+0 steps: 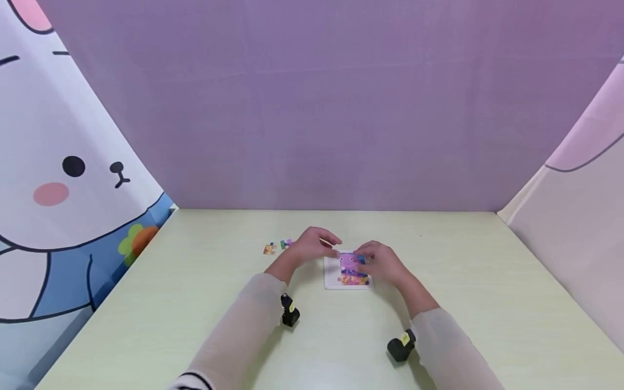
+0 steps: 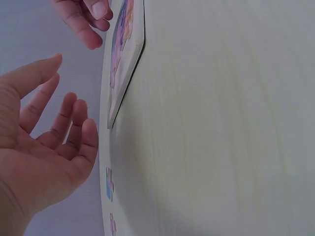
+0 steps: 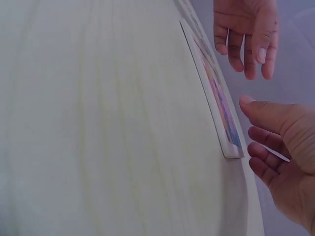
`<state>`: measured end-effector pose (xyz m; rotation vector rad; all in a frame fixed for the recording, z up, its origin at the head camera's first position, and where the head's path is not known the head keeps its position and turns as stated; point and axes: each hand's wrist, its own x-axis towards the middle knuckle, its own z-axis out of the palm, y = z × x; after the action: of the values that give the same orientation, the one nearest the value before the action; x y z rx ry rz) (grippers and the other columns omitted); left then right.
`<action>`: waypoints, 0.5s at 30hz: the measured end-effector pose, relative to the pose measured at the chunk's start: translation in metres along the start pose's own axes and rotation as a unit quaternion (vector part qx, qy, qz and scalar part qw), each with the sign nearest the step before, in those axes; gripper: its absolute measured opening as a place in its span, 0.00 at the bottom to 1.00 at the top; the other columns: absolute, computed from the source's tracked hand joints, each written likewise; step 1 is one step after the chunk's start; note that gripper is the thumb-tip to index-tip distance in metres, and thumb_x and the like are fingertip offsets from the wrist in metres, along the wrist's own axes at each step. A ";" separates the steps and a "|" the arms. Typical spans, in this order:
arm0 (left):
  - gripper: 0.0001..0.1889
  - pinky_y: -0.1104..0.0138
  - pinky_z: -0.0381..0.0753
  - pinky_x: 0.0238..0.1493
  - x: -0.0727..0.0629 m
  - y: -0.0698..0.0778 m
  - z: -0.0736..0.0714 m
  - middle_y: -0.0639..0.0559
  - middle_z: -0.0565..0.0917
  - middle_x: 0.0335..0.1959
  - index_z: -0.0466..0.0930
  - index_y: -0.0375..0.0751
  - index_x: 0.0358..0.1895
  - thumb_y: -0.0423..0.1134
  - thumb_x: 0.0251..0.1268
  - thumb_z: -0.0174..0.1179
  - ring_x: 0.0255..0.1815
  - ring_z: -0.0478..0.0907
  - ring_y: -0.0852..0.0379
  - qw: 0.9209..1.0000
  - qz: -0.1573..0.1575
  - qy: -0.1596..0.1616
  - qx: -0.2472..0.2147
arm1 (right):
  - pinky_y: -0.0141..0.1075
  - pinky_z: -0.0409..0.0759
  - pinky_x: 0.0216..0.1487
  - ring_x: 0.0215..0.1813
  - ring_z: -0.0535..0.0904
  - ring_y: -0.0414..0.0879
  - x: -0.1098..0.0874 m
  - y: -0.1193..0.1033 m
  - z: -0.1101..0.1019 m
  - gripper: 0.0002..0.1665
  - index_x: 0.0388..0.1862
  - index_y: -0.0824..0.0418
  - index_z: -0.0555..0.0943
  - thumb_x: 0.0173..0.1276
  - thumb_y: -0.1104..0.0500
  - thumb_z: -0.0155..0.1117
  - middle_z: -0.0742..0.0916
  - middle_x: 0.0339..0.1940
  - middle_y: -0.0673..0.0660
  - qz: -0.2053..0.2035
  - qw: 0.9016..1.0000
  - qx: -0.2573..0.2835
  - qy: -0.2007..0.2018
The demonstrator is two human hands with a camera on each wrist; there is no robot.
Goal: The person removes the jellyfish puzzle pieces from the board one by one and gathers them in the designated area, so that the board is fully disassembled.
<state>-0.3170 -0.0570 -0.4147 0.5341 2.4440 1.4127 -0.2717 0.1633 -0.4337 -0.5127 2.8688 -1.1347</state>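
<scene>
Sleeves, head view only, hands near puzzle

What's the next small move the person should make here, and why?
Probably the left hand should reach out and pick up the orange loose puzzle piece. That hand looks empty, its fingers apart; the piece lies on the table on that hand's side, and the white puzzle tray shows a bare strip along its left side.

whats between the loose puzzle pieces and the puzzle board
The left hand appears between the loose pieces and board in the head view; the left wrist view shows bare tabletop there.
</scene>
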 end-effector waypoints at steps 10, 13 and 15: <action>0.13 0.63 0.78 0.51 0.008 -0.002 0.009 0.51 0.86 0.38 0.87 0.38 0.43 0.30 0.53 0.71 0.41 0.81 0.56 0.998 -0.023 -0.028 0.056 | 0.48 0.76 0.54 0.49 0.77 0.52 0.003 0.004 0.005 0.23 0.53 0.67 0.83 0.59 0.61 0.74 0.83 0.51 0.60 0.019 1.000 -0.010 -0.013; 0.12 0.64 0.78 0.49 0.008 -0.001 0.010 0.55 0.85 0.34 0.87 0.41 0.42 0.31 0.53 0.72 0.39 0.79 0.58 0.995 -0.027 -0.036 0.092 | 0.49 0.75 0.57 0.51 0.77 0.54 0.004 0.005 0.007 0.24 0.54 0.68 0.82 0.59 0.61 0.75 0.82 0.51 0.60 0.021 1.000 -0.010 -0.011; 0.12 0.65 0.78 0.47 0.008 0.000 0.011 0.56 0.85 0.33 0.88 0.42 0.41 0.31 0.52 0.73 0.37 0.79 0.59 0.993 -0.029 -0.043 0.109 | 0.50 0.75 0.58 0.52 0.77 0.55 0.004 0.005 0.009 0.25 0.54 0.68 0.82 0.59 0.61 0.75 0.82 0.50 0.60 0.027 1.000 -0.006 -0.011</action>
<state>-0.3201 -0.0449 -0.4209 0.5521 2.5373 1.0851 -0.2753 0.1596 -0.4428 -0.4437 2.8539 -1.0970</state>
